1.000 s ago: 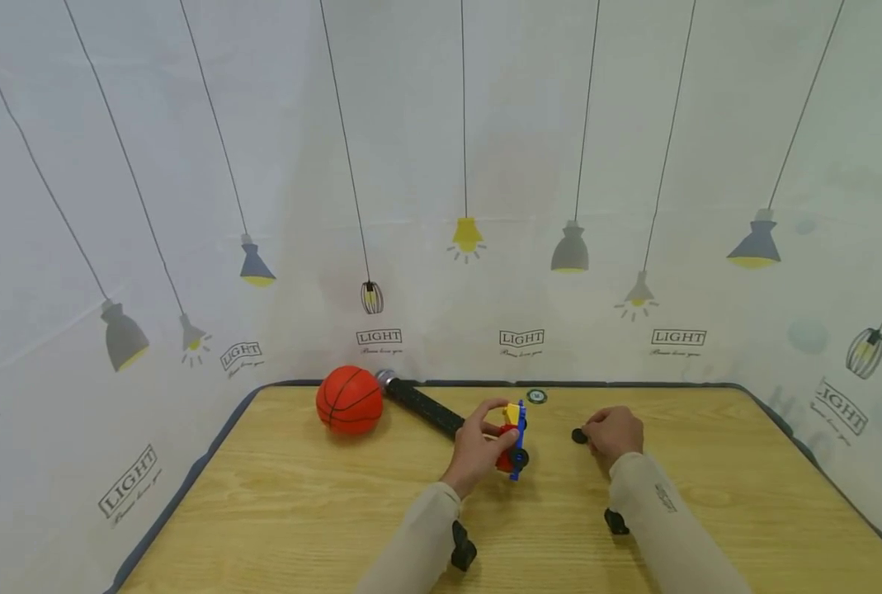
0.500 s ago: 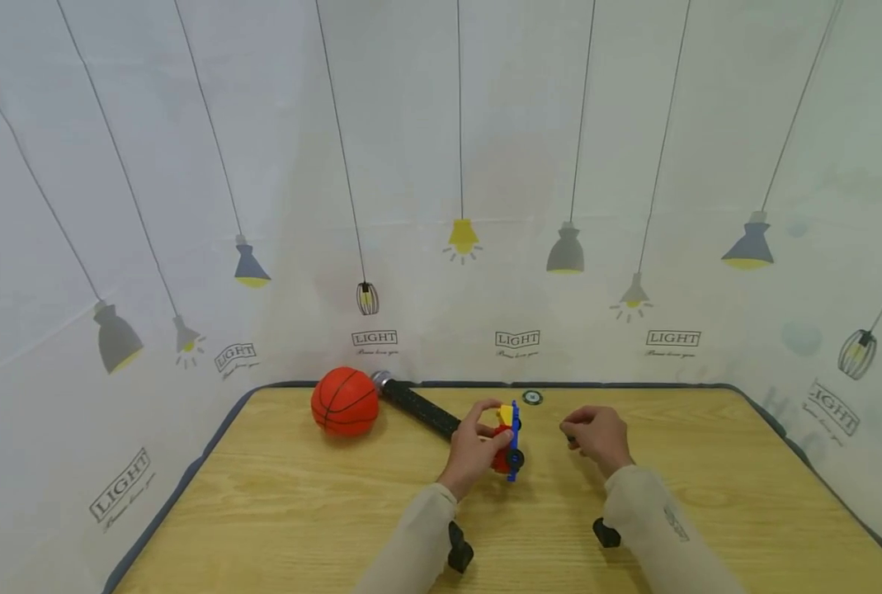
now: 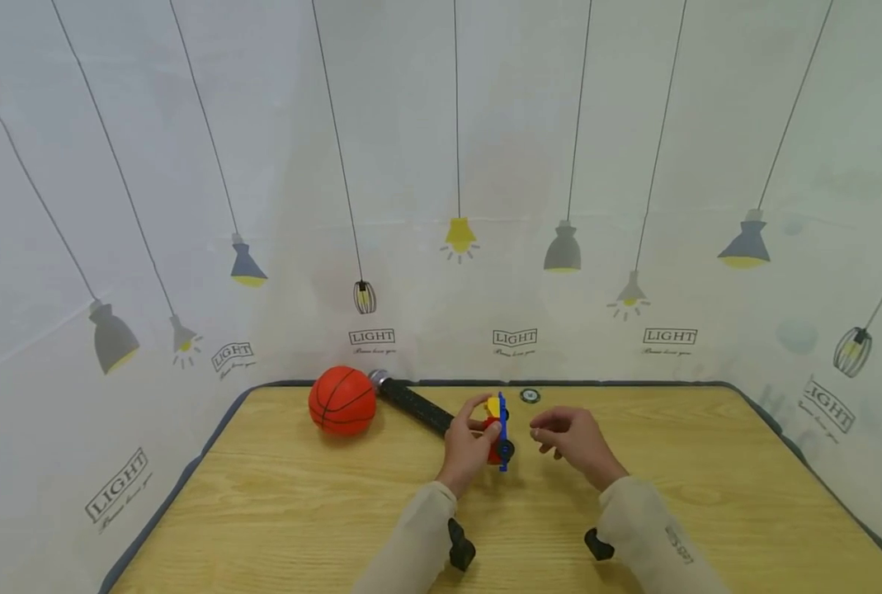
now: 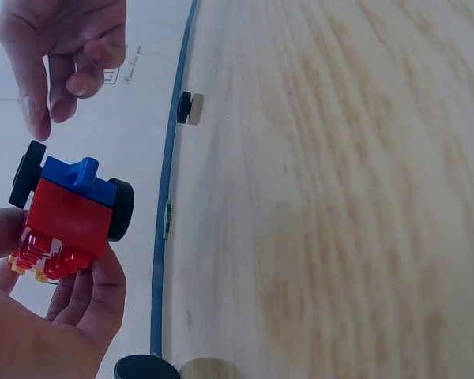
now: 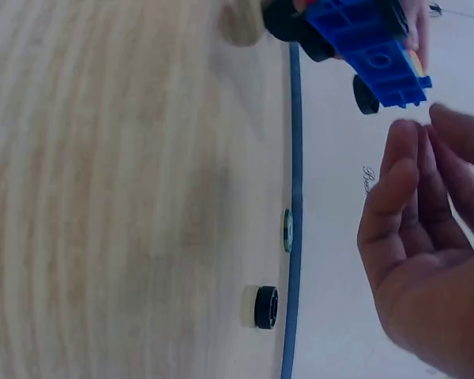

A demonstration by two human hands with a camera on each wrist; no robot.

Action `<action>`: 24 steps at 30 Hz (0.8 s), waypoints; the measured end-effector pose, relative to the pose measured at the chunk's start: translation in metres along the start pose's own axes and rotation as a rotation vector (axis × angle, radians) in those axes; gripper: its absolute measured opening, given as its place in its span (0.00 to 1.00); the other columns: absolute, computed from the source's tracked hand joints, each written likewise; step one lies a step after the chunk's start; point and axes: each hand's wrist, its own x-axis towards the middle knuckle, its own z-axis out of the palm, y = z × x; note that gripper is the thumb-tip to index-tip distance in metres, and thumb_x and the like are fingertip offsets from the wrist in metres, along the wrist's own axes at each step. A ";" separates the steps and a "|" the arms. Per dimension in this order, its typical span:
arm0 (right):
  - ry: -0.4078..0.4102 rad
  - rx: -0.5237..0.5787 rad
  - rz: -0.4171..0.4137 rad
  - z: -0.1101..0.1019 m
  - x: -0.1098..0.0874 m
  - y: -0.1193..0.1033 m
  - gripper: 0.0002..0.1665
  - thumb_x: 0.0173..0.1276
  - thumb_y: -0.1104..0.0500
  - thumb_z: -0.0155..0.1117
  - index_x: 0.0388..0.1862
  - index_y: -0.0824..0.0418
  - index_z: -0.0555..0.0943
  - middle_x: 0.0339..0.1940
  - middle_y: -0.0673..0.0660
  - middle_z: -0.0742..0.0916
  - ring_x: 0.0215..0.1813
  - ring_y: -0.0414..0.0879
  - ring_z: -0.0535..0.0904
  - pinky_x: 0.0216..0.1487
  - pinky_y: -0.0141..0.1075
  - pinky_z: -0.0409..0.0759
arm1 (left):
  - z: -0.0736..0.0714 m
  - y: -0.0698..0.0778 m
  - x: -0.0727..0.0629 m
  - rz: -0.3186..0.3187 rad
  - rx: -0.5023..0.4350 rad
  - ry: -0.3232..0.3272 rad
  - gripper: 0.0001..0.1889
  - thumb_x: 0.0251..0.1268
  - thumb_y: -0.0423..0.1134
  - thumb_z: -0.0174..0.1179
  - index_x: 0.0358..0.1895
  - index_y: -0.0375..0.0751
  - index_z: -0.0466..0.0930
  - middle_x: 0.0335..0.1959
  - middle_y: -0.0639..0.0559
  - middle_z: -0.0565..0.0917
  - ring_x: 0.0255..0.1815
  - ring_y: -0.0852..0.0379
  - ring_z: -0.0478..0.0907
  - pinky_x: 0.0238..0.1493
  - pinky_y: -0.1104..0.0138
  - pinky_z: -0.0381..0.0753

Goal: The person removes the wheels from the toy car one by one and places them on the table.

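Observation:
A toy brick car (image 4: 71, 217) with a blue base, red and yellow bricks and black wheels is gripped between the thumb and fingers of my left hand (image 3: 464, 452). In the head view the car is tipped on its side, base toward the right. Just right of it my right hand (image 3: 580, 445) hovers with loosely bent fingers and nothing visible between them. Its index fingertip comes close to one car wheel (image 4: 28, 174) in the left wrist view. A loose black wheel (image 5: 266, 307) lies flat on the table; in the head view the right hand hides it.
A red basketball (image 3: 342, 401) sits at the back left of the wooden table (image 3: 322, 511). Beside it a black microphone (image 3: 414, 404) lies slanting behind the left hand. One small round chip (image 3: 530, 396) lies near the back edge, below the lamp-patterned wall covering (image 3: 441, 322).
My right hand has moved left toward the car, away from the loose wheel its fingers were touching. The left hand keeps its grip and has barely shifted.

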 end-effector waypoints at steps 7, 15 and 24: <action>-0.119 -0.033 -0.163 0.012 -0.005 -0.001 0.13 0.70 0.62 0.66 0.51 0.66 0.84 0.43 0.62 0.89 0.32 0.47 0.83 0.30 0.35 0.81 | -0.002 0.001 -0.001 -0.012 -0.016 0.000 0.24 0.72 0.35 0.60 0.67 0.58 0.72 0.48 0.39 0.82 0.39 0.55 0.83 0.40 0.59 0.89; -0.118 -0.057 -0.202 0.019 -0.007 -0.005 0.13 0.67 0.62 0.68 0.51 0.62 0.85 0.42 0.61 0.89 0.33 0.48 0.83 0.29 0.35 0.81 | -0.004 0.002 -0.001 -0.027 -0.064 -0.031 0.23 0.74 0.35 0.58 0.68 0.56 0.69 0.52 0.36 0.77 0.42 0.52 0.85 0.41 0.56 0.89; -0.140 -0.051 -0.197 0.023 -0.012 -0.002 0.15 0.66 0.62 0.69 0.52 0.61 0.85 0.43 0.62 0.89 0.33 0.45 0.83 0.29 0.37 0.81 | -0.003 0.002 -0.001 -0.024 -0.090 -0.027 0.25 0.70 0.33 0.62 0.66 0.56 0.71 0.50 0.37 0.77 0.44 0.50 0.82 0.38 0.58 0.88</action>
